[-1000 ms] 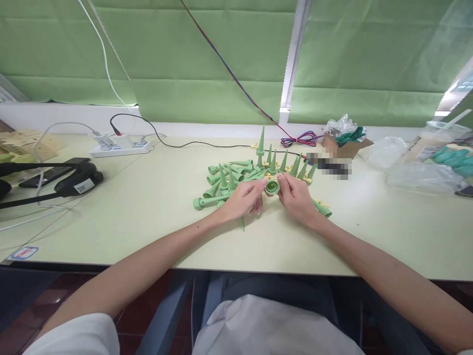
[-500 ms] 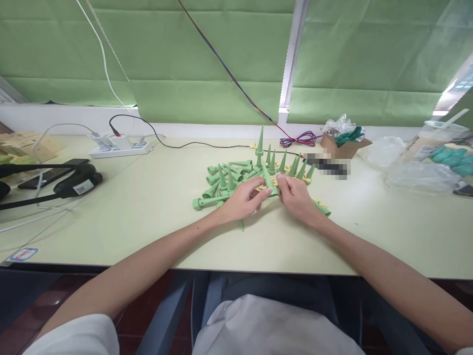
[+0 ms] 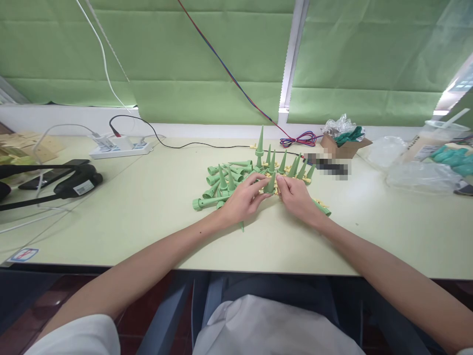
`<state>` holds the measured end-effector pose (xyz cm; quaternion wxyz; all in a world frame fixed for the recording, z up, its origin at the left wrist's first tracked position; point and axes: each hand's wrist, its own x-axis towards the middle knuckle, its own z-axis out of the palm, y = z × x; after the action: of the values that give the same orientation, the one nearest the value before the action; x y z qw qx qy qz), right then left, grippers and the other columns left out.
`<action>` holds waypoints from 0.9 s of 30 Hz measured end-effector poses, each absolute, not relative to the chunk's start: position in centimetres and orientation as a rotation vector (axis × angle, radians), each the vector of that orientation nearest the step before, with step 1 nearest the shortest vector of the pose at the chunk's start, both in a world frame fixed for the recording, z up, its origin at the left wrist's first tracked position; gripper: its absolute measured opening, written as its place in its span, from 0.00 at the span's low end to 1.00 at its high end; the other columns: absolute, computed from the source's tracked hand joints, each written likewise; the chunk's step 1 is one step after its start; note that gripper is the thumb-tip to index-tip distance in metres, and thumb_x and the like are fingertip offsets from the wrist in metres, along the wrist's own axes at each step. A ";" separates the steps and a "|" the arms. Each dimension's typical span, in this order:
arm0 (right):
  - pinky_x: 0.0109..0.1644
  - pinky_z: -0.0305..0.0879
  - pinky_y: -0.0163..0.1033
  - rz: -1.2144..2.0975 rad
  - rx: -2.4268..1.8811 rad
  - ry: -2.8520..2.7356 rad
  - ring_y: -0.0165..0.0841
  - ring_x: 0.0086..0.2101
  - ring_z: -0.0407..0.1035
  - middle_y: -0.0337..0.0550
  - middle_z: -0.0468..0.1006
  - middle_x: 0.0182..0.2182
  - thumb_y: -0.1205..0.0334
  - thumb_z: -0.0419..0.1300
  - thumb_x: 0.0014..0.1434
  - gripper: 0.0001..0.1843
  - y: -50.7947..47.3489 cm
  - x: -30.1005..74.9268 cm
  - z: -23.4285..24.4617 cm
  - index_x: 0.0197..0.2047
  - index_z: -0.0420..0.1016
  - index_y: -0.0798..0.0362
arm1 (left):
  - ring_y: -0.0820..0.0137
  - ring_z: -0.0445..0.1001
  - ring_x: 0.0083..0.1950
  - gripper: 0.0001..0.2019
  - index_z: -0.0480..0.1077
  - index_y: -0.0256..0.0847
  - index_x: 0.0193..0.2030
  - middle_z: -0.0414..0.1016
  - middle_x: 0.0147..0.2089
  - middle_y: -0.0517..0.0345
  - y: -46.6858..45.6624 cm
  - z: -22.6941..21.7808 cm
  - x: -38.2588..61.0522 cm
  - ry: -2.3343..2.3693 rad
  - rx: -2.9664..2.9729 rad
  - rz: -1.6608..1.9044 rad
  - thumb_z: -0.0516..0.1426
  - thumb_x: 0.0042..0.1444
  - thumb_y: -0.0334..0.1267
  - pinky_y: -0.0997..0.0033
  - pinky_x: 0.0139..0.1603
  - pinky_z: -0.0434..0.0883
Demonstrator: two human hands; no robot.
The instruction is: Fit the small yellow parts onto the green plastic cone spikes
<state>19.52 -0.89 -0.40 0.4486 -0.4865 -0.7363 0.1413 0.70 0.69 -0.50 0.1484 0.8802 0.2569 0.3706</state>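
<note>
My left hand has its fingers closed around the wide base of a green plastic cone-shaped spike, which points up. Close against the right side of that spike is my right hand, its fingers curled in a pinch; whatever sits between them is hidden. Behind both hands stand several more green cones. A taller green spike rises at the back. To the left lies a heap of green tube-shaped pieces, partly covered by my left hand. Small yellow parts lie among the cones.
A white power strip with plugs lies at the back left, near black headgear and a phone. Red-blue cable is coiled at the back. A cardboard box, plastic bags and a drink cup stand right.
The spike in my left hand has turned from leaning left to nearly upright, sitting slightly lower. My right hand has barely moved.
</note>
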 end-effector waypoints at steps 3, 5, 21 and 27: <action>0.28 0.51 0.40 0.343 -1.183 -1.821 0.30 0.19 0.54 0.35 0.58 0.15 0.41 0.40 0.71 0.30 -0.9 19.4 -0.4 0.21 0.53 0.49 | 0.76 0.68 0.31 0.12 0.67 0.43 0.56 0.68 0.54 0.46 0.9 -0.8 0.7 0.746 2.616 1.104 0.51 0.68 0.36 0.72 0.34 0.70; 0.28 0.51 0.39 0.347 -1.179 -1.805 0.30 0.20 0.55 0.36 0.60 0.16 0.41 0.41 0.71 0.30 -0.9 19.2 -0.4 0.21 0.55 0.49 | 0.78 0.67 0.31 0.13 0.67 0.44 0.57 0.66 0.55 0.47 0.9 -0.8 0.7 0.776 2.619 1.118 0.51 0.68 0.35 0.73 0.34 0.70; 0.30 0.51 0.38 0.319 -1.163 -1.726 0.30 0.23 0.53 0.34 0.58 0.20 0.48 0.46 0.72 0.23 -1.5 18.8 -0.3 0.26 0.53 0.49 | 0.73 0.65 0.22 0.21 0.62 0.40 0.30 0.65 0.21 0.62 0.0 0.9 1.4 1.066 2.043 1.014 0.45 0.69 0.52 0.73 0.26 0.64; 0.30 0.50 0.38 0.317 -1.131 -1.792 0.30 0.23 0.52 0.34 0.57 0.21 0.52 0.46 0.72 0.21 -1.3 18.9 -0.5 0.27 0.53 0.49 | 0.75 0.65 0.16 0.24 0.63 0.40 0.30 0.66 0.18 0.64 -0.1 1.3 1.3 0.983 1.838 0.916 0.49 0.64 0.61 0.74 0.23 0.65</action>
<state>18.90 -1.34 -0.52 0.4789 -0.4633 -0.7342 0.1300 1.25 -0.12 1.34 0.4188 0.7330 0.3921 0.3654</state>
